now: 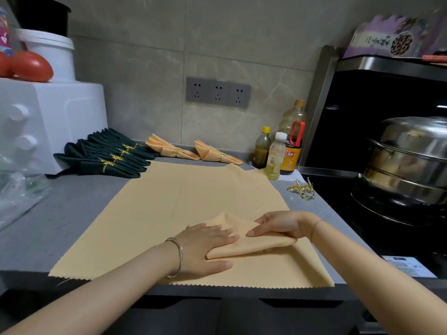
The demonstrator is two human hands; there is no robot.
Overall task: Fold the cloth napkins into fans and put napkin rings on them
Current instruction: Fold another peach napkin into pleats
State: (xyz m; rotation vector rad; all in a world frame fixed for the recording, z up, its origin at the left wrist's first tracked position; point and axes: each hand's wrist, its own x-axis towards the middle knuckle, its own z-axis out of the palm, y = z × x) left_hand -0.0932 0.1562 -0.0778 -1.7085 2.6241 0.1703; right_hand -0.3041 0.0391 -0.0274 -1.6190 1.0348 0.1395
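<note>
A large peach cloth napkin (169, 209) lies spread flat on the grey counter (79, 213), its zigzag front hem at the counter's edge. A raised fold (251, 245) stands near its front right. My left hand (205, 247) holds the fold's left end between thumb and fingers. My right hand (278, 226) grips the fold's right end, fingers over it. Two peach fans with gold rings (174, 149) (216, 153) lie at the back. Several dark green ringed fans (108, 155) are stacked at back left. Loose gold napkin rings (302, 188) sit at the right.
Bottles of oil and sauce (278, 151) stand at the back right. A steel steamer pot (408, 160) sits on the black stove on the right. A white appliance (48, 122) and a clear plastic bag (19, 192) occupy the left.
</note>
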